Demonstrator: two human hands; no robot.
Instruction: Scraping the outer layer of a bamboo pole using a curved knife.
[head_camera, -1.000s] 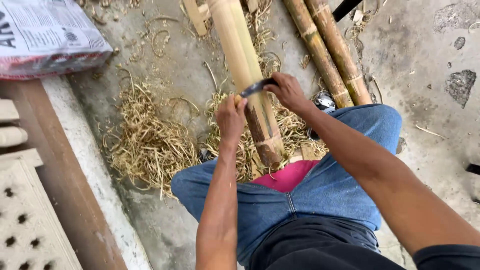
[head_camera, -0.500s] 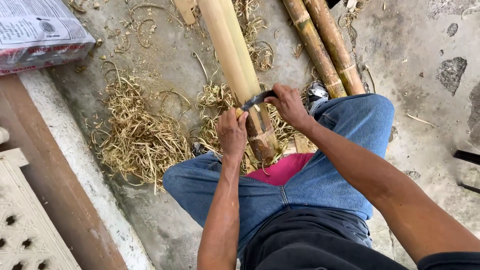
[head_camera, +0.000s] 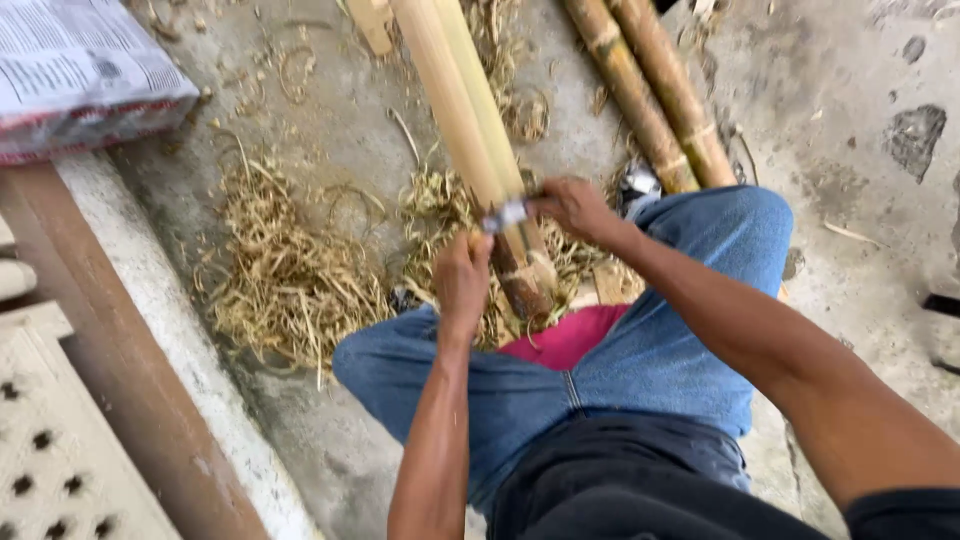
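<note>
A pale, scraped bamboo pole (head_camera: 455, 110) runs from the top of the view down between my knees, its darker cut end (head_camera: 528, 285) resting near a pink cloth (head_camera: 565, 335). A metal blade (head_camera: 505, 215) lies across the pole. My left hand (head_camera: 462, 280) grips one end of the blade at the pole's left side. My right hand (head_camera: 577, 208) grips the other end on the right. Both hands are closed around the blade, pressed against the bamboo.
Heaps of bamboo shavings (head_camera: 290, 285) cover the concrete floor (head_camera: 860, 200) to my left. Two unpeeled brown bamboo poles (head_camera: 655, 95) lie to the right of the pale one. A printed sack (head_camera: 80, 70) sits at top left beside a wooden beam (head_camera: 110, 360).
Both hands and the blade have slid a little down the pole toward me; the camera view has shifted slightly.
</note>
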